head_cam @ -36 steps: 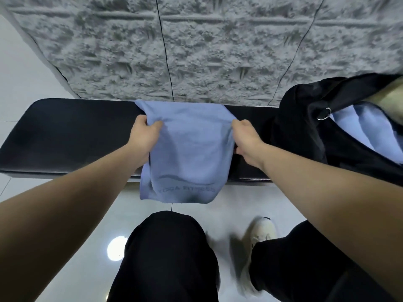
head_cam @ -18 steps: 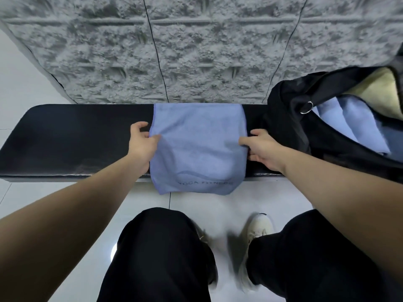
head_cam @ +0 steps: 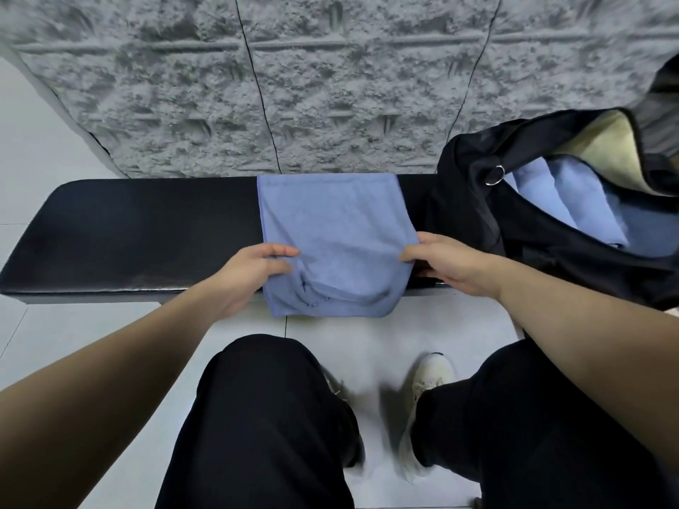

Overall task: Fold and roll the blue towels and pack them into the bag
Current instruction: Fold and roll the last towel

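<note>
Your left grip and right grip each pinch a side of the towel on the table, left of the bag.

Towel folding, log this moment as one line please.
step: fold | towel: flat across bench, near end overhanging | left hand: pinches left edge | right hand: pinches right edge | bag: open

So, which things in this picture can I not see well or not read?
- Printed text on the blue towel, head view: crumpled by a fold.
- Bag: cut off by the right edge.
- Towels in the bag: number unclear, the rim covers them.
- Right hand fingers: tucked under the towel.
- Shoe: blurred.
</note>
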{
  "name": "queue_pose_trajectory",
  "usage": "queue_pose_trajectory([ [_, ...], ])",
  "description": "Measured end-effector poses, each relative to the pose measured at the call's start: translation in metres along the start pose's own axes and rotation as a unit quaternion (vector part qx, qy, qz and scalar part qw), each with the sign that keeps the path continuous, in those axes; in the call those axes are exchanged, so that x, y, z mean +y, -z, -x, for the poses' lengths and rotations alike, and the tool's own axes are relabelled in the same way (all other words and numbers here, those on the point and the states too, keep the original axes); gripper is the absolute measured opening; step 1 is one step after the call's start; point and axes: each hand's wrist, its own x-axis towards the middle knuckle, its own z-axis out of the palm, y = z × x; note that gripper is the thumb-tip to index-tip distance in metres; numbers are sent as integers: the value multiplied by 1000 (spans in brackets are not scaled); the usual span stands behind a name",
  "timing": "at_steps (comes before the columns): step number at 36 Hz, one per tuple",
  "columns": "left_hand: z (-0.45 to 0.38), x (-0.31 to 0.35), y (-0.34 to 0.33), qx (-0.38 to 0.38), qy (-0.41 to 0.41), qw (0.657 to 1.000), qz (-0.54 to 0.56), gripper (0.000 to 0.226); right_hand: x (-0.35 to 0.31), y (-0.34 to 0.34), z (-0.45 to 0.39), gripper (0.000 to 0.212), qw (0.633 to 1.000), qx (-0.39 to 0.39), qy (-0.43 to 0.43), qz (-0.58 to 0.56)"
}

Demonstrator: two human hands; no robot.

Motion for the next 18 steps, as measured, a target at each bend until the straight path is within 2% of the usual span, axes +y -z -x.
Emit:
queue_pose_trajectory([
  [3,11,-1,-3,-4,-16,1000,-2,29,0,3,6,21,998,37,24,-45],
  [6,18,0,-6,58,-37,998,11,31,1,5,14,3,995,93,37,-5],
  [8,21,1,-8,112,-48,992,31,33,2,3,20,11,990,133,42,26],
  [11,26,4,-10,174,-61,981,65,31,3,-1,31,16,987,150,42,29],
  [18,39,20,-19,239,-76,962,105,25,-2,-3,52,16,982,186,28,17],
])
